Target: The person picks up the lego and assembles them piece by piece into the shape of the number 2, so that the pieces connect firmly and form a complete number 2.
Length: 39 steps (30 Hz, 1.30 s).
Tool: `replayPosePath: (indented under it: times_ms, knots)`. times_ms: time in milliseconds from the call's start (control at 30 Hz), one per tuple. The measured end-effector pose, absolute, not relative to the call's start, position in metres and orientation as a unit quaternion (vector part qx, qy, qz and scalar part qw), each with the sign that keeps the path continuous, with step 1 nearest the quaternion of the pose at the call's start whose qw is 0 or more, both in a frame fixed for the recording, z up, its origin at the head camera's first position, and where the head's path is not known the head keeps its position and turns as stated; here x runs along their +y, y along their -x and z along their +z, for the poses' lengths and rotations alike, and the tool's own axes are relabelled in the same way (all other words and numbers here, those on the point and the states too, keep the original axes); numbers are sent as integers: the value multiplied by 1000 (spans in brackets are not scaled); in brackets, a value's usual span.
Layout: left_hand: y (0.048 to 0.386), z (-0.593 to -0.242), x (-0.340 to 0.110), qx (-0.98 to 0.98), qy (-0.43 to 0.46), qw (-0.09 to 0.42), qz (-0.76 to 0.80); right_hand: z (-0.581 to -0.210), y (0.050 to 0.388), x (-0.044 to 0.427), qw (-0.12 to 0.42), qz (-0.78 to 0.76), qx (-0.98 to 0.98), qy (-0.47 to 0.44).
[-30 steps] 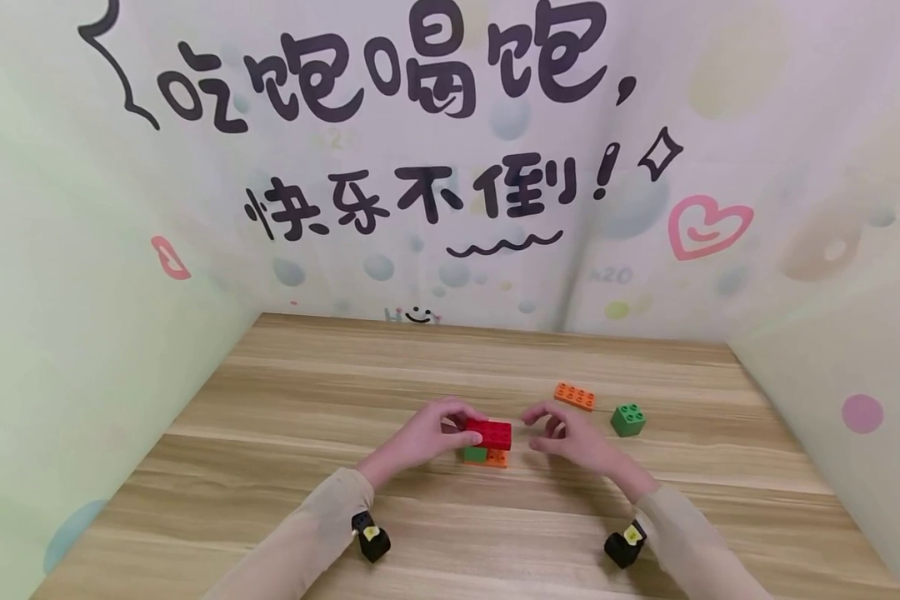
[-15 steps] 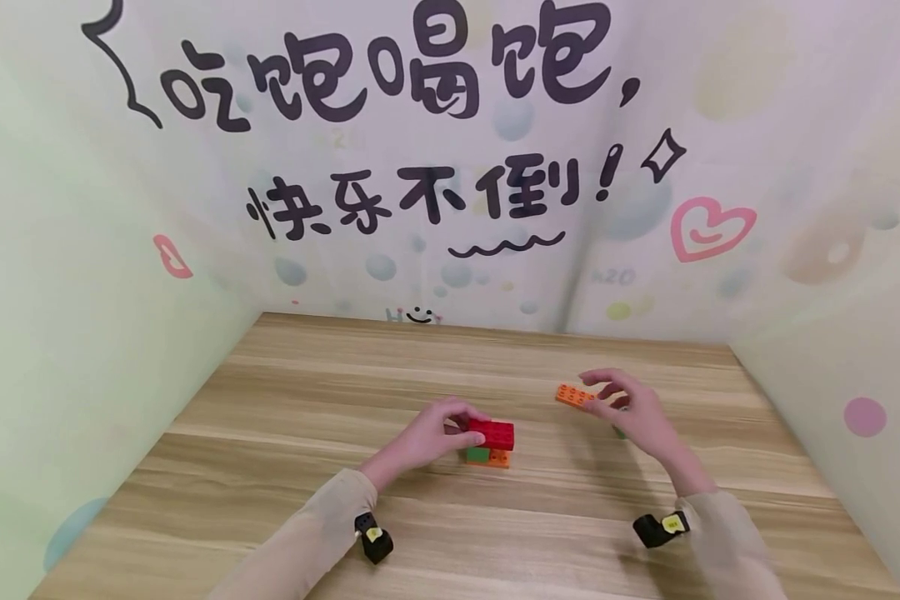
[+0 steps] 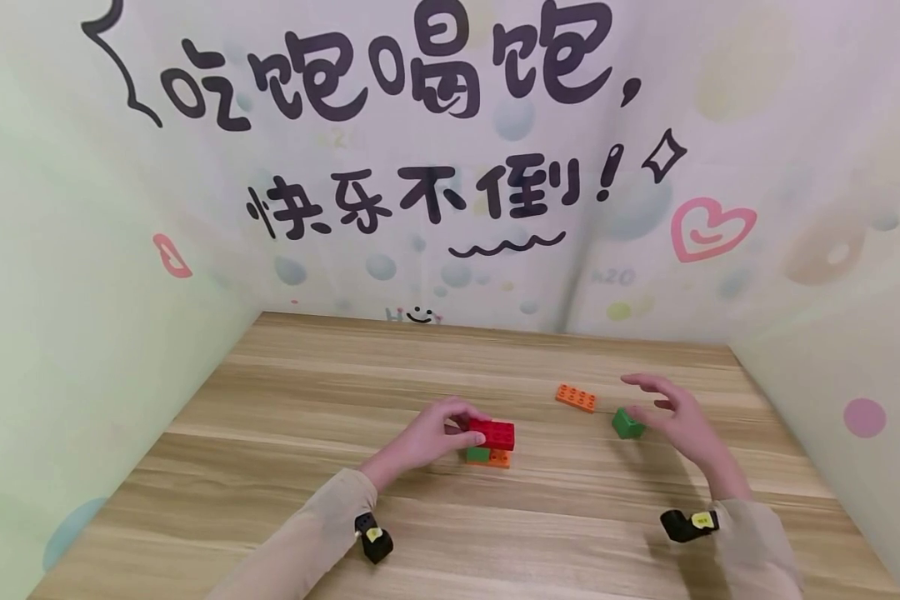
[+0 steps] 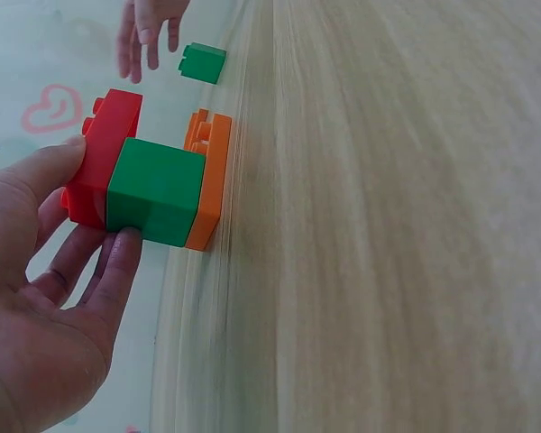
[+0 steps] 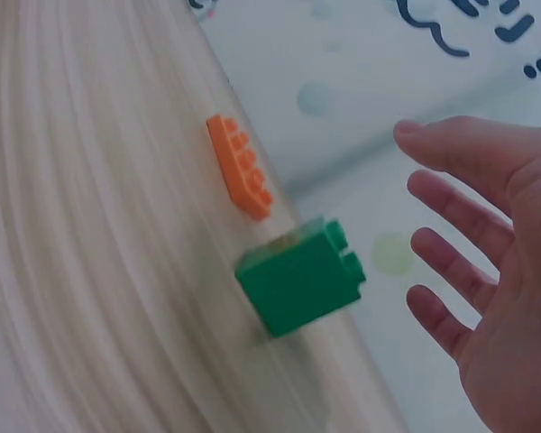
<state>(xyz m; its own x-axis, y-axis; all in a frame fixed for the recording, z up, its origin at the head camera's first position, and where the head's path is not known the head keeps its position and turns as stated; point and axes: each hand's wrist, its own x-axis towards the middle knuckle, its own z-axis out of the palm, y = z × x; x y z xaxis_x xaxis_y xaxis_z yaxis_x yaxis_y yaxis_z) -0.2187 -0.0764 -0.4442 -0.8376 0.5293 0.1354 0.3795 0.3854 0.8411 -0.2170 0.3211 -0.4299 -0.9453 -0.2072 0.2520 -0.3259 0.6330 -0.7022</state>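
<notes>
My left hand (image 3: 430,432) grips a red building brick (image 3: 498,435) between thumb and fingers. The red brick sits on a green brick (image 4: 155,191), which stands at one end of a flat orange brick (image 4: 215,180) on the table; together they make a small stack. In the left wrist view a fingertip touches the green brick's side. My right hand (image 3: 678,421) hovers over a loose green brick (image 3: 627,423), fingers spread and slightly bent, holding nothing. A gap shows between that hand and the brick in the right wrist view (image 5: 302,280).
A second flat orange brick (image 3: 575,397) lies on the wooden table (image 3: 330,367), behind and left of the loose green brick. A printed backdrop (image 3: 390,250) rises at the table's far edge, with pale walls on both sides.
My right hand has moved right, away from the stack, past the loose orange brick to the loose green brick. The left hand keeps its hold on the red brick.
</notes>
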Motion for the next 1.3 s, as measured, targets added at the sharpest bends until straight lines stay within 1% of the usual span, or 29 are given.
replayPosePath:
  times_ms: [100,300,433,667,800,1167,1300]
  knots:
    - [219,-444,-76,827,-274,78,485,-435,218,331,53,413,-897,-149]
    - [219,-444,-76,827,-279,75,483,-446,218,344,29,404,-900,-160]
    - [218,-445,-77,827,-283,72,481,-451,219,347,16,405,-899,-167]
    - [217,-445,-77,825,-280,72,485,-457,221,347,-15,419,-894,-160]
    - [217,-443,-77,826,-279,73,485,-459,221,348,-24,421,-894,-150]
    - [216,-444,-76,825,-280,72,486,-455,221,342,-10,410,-902,-135]
    - [217,-444,-76,825,-281,70,485,-449,222,338,16,404,-905,-135]
